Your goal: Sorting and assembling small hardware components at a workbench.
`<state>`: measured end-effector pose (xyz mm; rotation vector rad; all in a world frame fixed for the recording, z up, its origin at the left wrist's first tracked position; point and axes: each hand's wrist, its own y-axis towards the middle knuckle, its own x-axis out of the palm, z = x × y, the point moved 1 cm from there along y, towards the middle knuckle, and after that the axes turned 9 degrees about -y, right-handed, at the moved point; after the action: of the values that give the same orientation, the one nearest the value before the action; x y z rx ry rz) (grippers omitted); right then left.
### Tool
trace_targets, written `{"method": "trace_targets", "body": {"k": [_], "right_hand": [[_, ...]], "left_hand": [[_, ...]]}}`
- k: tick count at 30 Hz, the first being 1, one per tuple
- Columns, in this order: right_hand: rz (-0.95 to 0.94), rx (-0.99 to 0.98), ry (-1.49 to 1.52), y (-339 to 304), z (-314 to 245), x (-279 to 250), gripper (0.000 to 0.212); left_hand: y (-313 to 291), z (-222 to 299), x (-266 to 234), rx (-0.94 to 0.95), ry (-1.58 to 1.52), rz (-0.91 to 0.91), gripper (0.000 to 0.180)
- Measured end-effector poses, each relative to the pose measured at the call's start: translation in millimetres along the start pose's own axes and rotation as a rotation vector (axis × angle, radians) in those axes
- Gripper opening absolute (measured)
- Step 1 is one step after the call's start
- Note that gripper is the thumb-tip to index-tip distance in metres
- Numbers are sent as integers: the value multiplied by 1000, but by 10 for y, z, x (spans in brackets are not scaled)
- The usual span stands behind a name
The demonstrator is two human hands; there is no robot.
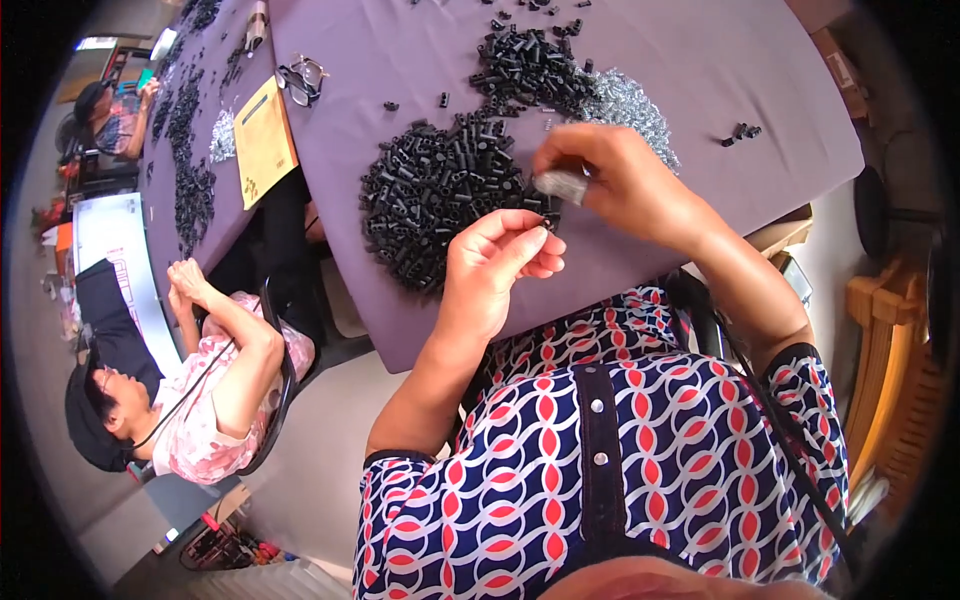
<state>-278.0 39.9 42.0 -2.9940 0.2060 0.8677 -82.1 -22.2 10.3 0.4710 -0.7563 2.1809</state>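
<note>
Hands [540,215] pinching small black part [548,208], yellow envelope [262,140]

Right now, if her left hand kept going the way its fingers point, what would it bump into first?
Probably the right hand, holding a small silvery metal part just beyond the left hand; depth is unclear.

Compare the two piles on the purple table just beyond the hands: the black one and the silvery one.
The pile of black plastic pieces is dark, matte and chunky; the pile of silver metal bits is shiny and finer. The black pile is broader and lies nearer the left hand; the silver pile sits farther back, past the right hand. Both lie loose on the purple table.
</note>
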Motion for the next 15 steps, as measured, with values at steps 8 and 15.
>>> {"method": "trace_targets", "body": {"k": [8, 15], "right_hand": [[-40, 131, 705, -521, 127, -42, 9], [-29, 100, 709, -645, 276, -57, 11]], "left_hand": [[76, -38, 206, -36, 53, -63, 18], [63, -95, 284, -52, 115, -95, 16]]}}
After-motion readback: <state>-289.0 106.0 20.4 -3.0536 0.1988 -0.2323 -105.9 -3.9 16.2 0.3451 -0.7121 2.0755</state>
